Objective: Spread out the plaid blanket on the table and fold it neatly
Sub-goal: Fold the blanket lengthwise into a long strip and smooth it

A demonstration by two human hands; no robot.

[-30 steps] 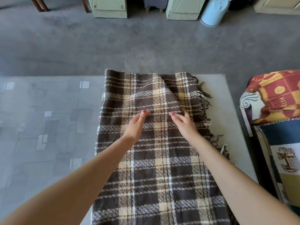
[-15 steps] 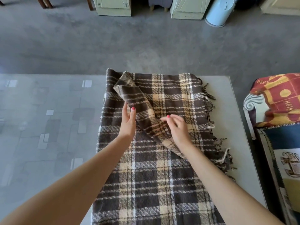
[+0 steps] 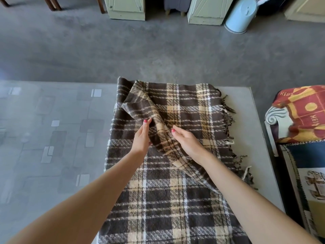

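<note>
The plaid blanket point(image 3: 168, 173) lies on the table point(image 3: 52, 138), long axis running from frame bottom to centre. My left hand point(image 3: 141, 136) and right hand point(image 3: 189, 140) flank its raised diagonal ridge point(image 3: 158, 124), fingers extended, gripping nothing.

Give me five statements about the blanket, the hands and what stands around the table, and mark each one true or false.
1. The plaid blanket lies perfectly flat on the table. False: a fold of its upper layer is raised and creased between the hands.
2. The left hand and the right hand are both on the blanket. True.
3. The blanket's fringe runs along its left edge. False: the fringe is on the right edge.
4. A pale blue bin stands on the floor beyond the table. True.
5. The fingernails are unpainted. False: the visible nails are painted pink-red.
</note>
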